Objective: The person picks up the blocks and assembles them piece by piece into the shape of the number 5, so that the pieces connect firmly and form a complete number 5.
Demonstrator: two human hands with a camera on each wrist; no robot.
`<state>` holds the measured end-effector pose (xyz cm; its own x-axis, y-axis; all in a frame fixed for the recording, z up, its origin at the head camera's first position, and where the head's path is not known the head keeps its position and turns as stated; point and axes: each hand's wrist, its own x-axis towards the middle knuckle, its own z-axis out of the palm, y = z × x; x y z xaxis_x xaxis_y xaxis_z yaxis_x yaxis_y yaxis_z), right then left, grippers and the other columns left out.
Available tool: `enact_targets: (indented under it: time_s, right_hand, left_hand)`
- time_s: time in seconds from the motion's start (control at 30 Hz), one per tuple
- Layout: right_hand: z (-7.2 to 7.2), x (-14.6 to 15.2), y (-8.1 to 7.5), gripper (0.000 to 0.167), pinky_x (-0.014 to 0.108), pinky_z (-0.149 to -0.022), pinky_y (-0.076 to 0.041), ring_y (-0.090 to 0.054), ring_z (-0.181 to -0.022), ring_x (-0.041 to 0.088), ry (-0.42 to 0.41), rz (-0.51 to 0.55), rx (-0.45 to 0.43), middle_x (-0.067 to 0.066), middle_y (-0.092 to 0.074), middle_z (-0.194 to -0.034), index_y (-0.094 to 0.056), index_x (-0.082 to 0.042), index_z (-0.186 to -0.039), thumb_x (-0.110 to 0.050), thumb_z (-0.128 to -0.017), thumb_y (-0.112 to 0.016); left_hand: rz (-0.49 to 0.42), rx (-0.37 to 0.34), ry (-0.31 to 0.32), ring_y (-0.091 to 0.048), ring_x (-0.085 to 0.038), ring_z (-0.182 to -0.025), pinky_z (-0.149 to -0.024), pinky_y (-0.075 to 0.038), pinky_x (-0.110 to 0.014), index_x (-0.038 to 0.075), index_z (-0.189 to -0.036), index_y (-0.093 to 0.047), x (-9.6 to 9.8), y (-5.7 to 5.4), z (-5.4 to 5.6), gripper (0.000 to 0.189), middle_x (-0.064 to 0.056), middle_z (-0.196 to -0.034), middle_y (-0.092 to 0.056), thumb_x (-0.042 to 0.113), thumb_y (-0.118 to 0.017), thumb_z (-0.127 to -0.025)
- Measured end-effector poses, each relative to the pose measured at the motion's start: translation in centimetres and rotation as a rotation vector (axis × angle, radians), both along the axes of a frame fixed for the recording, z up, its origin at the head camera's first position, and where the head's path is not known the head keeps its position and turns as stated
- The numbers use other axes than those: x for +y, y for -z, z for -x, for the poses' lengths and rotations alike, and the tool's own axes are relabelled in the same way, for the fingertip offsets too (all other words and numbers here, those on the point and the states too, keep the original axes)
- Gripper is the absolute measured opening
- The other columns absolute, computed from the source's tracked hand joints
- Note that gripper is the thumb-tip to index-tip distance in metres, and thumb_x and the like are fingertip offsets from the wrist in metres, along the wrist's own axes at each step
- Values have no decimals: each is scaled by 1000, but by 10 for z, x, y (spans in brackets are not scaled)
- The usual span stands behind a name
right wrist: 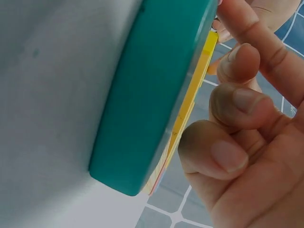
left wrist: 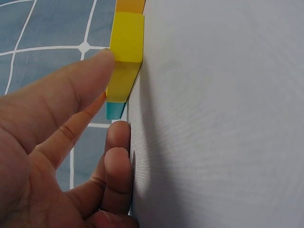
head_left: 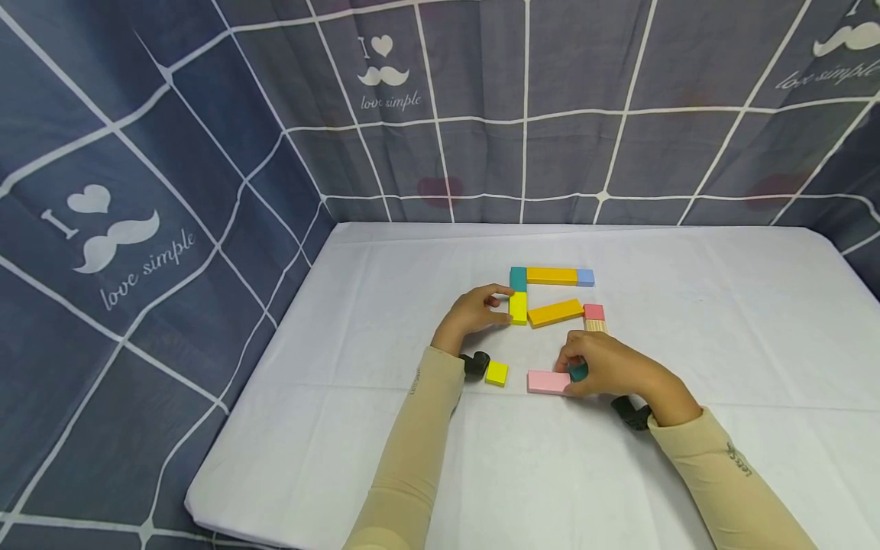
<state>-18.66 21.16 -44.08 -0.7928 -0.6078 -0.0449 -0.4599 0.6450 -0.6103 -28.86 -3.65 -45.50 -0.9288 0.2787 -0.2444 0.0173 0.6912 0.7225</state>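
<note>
My left hand (head_left: 490, 307) rests on the white table (head_left: 687, 367), and its thumb touches the left side of an upright yellow block (head_left: 518, 308). In the left wrist view the thumb of that hand (left wrist: 102, 95) presses the yellow block (left wrist: 127, 42), with a teal block (left wrist: 114, 111) beyond it. My right hand (head_left: 580, 368) curls over a teal block (head_left: 578, 372) that lies beside a flat pink block (head_left: 548, 382). The right wrist view shows this teal block (right wrist: 152, 95) close up, with the right hand's (right wrist: 237, 123) fingers bent along its edge.
A teal square (head_left: 518, 278), a long orange block (head_left: 552, 276) and a light blue block (head_left: 585, 277) form a row. Below it lie a tilted orange block (head_left: 555, 312), a small pink block (head_left: 594, 312) and a wooden block (head_left: 595, 326). A yellow cube (head_left: 496, 373) sits apart. Checked cloth walls the table.
</note>
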Motion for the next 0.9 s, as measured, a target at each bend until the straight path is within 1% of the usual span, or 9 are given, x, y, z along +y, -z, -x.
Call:
enact_targets:
  time_s: [0.3,0.53,0.67,0.9]
  right_hand:
    - [1,0,0,22,28,-71,-48,-52,-80,9,4,-3,-1,-8,-57,-89,-79,-15,-93,-13,-79,-96]
    - [0,0,-1,23,27,-71,-49,-52,-80,9,7,4,-5,-8,-57,-88,-78,-14,-93,-13,-79,-96]
    - [0,0,-1,22,28,-72,-49,-53,-80,9,13,0,-7,-8,-57,-88,-78,-14,-93,-13,-80,-96]
    - [0,-1,-3,23,29,-73,-50,-54,-82,10,17,-10,-22,-7,-59,-91,-79,-13,-94,-15,-80,-96]
  left_hand:
    - [31,4,-6,-59,-23,-117,-107,-49,-42,30,-145,-70,0,0,1,51,-3,-128,-69,20,-84,-97]
    - [11,-7,-5,-59,-25,-120,-110,-48,-45,29,-145,-70,0,-1,0,51,-6,-131,-69,19,-84,-97]
    - [6,-8,-6,-59,-25,-120,-110,-48,-45,29,-145,-70,1,-1,0,51,-6,-131,-69,19,-84,-97]
    - [1,4,7,-60,-25,-121,-110,-48,-45,28,-145,-70,0,2,2,51,-6,-132,-69,19,-84,-97]
